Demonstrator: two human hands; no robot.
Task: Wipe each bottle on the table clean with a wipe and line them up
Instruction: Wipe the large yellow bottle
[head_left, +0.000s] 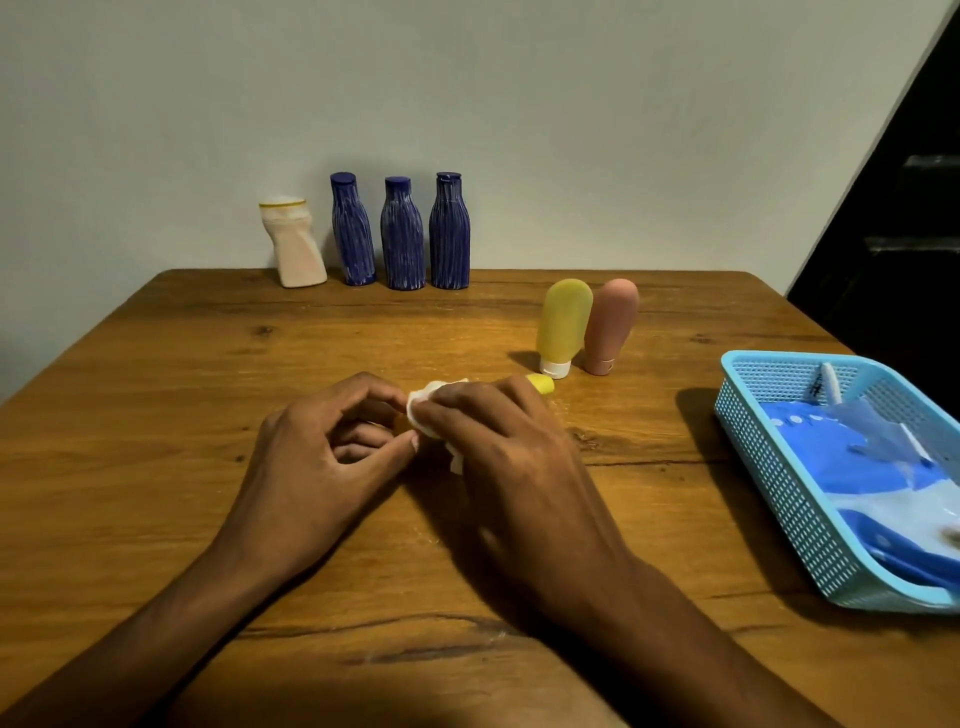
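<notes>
Mid-table, left hand (317, 447) pinches a yellow bottle (540, 384); right hand (498, 441) grips a wipe (423, 410) round it; four bottles (400, 234) lined along the far edge look done; two tubes (587, 325) wait near the right edge.

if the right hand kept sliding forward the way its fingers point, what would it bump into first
Probably the row by the wall: the right hand points up-left, toward the blue bottles. Bare table lies between; depth is hard to judge.
</notes>
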